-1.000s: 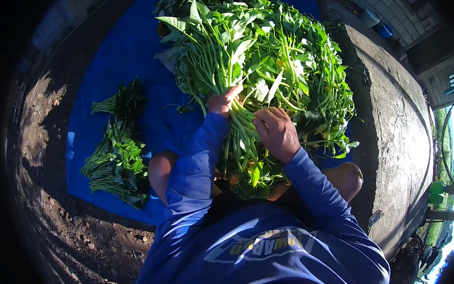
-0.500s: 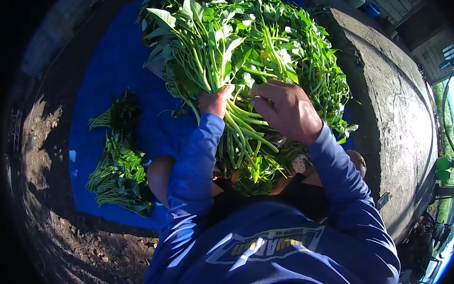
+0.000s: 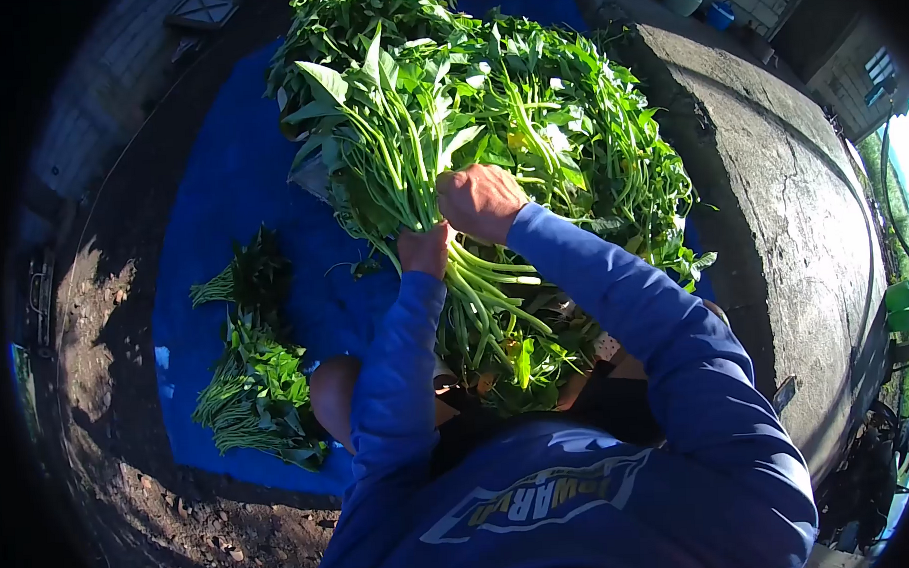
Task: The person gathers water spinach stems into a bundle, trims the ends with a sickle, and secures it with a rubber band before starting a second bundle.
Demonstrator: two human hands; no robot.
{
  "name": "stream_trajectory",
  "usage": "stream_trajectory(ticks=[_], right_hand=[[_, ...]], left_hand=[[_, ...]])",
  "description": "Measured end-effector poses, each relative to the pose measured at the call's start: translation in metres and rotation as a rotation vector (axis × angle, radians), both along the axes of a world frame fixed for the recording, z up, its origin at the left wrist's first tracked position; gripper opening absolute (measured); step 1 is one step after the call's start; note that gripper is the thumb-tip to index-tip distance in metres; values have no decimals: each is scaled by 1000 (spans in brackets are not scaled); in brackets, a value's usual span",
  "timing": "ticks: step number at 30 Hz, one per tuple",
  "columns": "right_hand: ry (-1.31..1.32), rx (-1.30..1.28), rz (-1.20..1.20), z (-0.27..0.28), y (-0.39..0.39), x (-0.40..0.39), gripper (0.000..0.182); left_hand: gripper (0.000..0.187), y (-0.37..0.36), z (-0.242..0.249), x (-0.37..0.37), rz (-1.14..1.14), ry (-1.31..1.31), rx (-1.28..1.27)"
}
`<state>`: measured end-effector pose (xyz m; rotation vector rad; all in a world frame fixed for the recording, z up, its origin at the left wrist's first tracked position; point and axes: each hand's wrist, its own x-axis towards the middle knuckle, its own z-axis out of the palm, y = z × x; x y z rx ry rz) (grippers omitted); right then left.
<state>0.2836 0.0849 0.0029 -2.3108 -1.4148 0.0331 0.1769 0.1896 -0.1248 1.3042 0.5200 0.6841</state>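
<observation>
My left hand is wrapped round the stems of a bunch of water spinach, its leaves pointing away from me. The thick pale stem ends fan out below that grip, toward my lap. Just above and to the right of it, my right hand is closed against the bunch. Its fingertips are hidden, so what they hold cannot be made out. Behind and to the right of both hands lies a large heap of loose water spinach.
A blue tarp is spread on the ground. On its left side lie several smaller bunches of greens. A rough concrete slab runs along the right. Trimmed leaves lie between my legs.
My right hand has moved left and in against the bunch, beside my left hand; before, it was held apart to the right. The left hand keeps its grip.
</observation>
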Motion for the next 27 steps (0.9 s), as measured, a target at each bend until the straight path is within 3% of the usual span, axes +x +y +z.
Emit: stream_trajectory(ticks=[2,4,8,9,12,14,15,17,18,19,21,22,24,27], right_hand=[[-92,119,80,0,0,3,15],[-62,263,101,5,4,0,18],[140,293,-59,-33,20,3,20],[363,280,-144,-34,24,5,22],[569,325,3,-37,6,17,26],[341,311,332,-39,-19,34,31],[742,-18,66,-4,-34,24,31],[655,-542,196,12,-60,53,35],[469,-497,165,2,-67,72,38],[202,-152,-31,-15,-77,89,39],[70,149,-333,-16,-60,135,36],[66,199,-468,-10,-47,141,36],[-81,174,-518,-8,-28,148,26],[52,118,-529,-4,-20,172,25]], left_hand=[[40,-12,28,-2,-4,-78,-13],[41,-9,31,-7,-40,-53,-63],[37,-8,15,-9,-35,-37,-157],[35,-10,18,-11,-46,6,-199],[30,-8,27,-15,-78,162,-203],[28,0,36,-19,-56,232,-159],[28,6,41,-21,-21,242,-137],[23,16,39,-26,30,108,0],[21,20,42,-26,27,54,-68],[19,21,45,-26,17,5,-137],[14,26,43,-23,-29,-12,-136],[15,22,47,-19,21,38,-62],[16,15,58,-18,-23,82,121],[20,10,59,-20,-60,74,280]])
